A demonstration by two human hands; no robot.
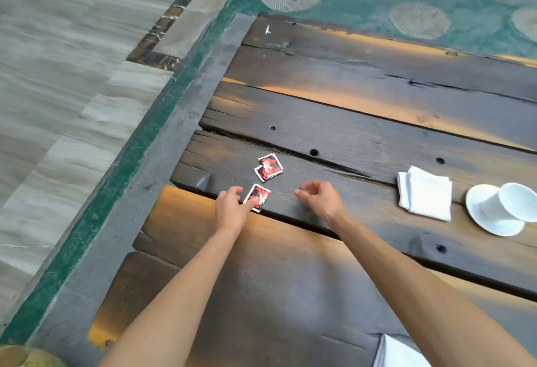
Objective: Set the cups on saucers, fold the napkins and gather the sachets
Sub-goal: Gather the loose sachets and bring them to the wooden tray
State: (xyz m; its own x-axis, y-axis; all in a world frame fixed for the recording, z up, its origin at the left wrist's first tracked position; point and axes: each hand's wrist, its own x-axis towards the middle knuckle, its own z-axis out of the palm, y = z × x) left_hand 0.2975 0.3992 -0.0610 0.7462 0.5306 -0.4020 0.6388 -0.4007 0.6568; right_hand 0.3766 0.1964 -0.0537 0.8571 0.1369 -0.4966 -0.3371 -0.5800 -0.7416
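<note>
Three red, black and white sachets lie near the left end of the dark wooden table [348,110]. Two overlapping sachets [268,167] sit together; a single sachet [258,195] lies just nearer to me. My left hand [231,206] touches that single sachet with its thumb on the lower edge. My right hand [318,198] hovers to the right of it, fingers loosely curled, holding nothing. A folded white napkin [425,193] lies to the right. Beside it a white cup [511,202] lies tipped on a white saucer [479,215].
The table's left edge runs along a grey kerb [162,180] and a green strip, with stone floor beyond. Another white item [398,352] shows at the bottom edge. Holes and cracks mark the planks.
</note>
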